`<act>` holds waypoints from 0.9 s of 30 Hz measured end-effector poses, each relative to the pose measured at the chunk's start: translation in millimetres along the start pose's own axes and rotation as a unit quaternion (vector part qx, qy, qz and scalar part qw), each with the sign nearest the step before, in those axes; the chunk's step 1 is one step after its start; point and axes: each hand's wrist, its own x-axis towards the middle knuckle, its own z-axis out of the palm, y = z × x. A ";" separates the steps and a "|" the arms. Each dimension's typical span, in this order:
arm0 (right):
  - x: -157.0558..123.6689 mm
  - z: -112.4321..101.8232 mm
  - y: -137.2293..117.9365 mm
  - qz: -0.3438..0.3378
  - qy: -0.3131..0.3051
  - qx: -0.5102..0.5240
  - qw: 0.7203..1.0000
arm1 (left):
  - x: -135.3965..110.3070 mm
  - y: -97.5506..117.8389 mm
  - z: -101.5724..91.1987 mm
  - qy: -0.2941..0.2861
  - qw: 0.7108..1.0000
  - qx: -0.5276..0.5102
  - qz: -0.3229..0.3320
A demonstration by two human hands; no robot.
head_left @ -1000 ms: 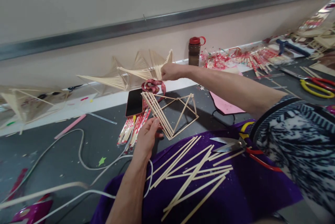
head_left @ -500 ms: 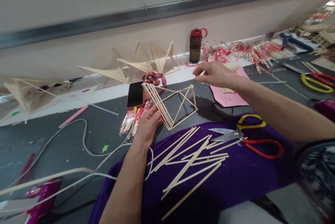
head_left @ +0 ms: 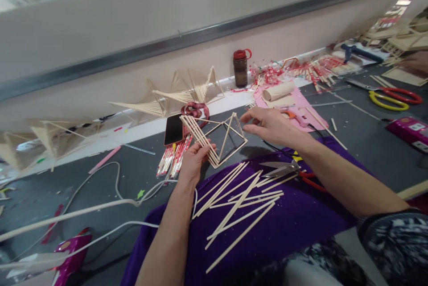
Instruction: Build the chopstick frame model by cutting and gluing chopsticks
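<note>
My left hand [head_left: 196, 157] grips the near left side of a small wooden stick frame [head_left: 199, 139], thumb on top of its row of parallel sticks. At the frame's right end the sticks rise to a peak. Close by that peak is my right hand [head_left: 267, 122], its fingers apart and slightly curled, with nothing seen in them. Several loose wooden sticks [head_left: 239, 208] lie crossed on a purple cloth [head_left: 287, 237] in front of me. Scissors [head_left: 284, 169] with yellow and red handles rest beside them, partly hidden under my right forearm.
A phone [head_left: 174, 129] lies beside wrapped chopsticks [head_left: 169, 161]. Finished stick structures [head_left: 174, 95] and a bottle [head_left: 240, 69] stand along the wall. White cords [head_left: 117, 205] cross the left side. At right are pink paper [head_left: 301, 103], more scissors [head_left: 389, 98] and a magenta box [head_left: 409, 133].
My right hand has come down and closer to the peak of the stick frame. My left hand still holds the frame, its thumb now over the sticks. The camera view has shifted.
</note>
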 end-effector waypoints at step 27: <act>25.0 27.5 0.8 -0.005 0.041 0.135 0.990 | -2.0 7.8 -7.4 -0.014 0.999 -0.007 -0.030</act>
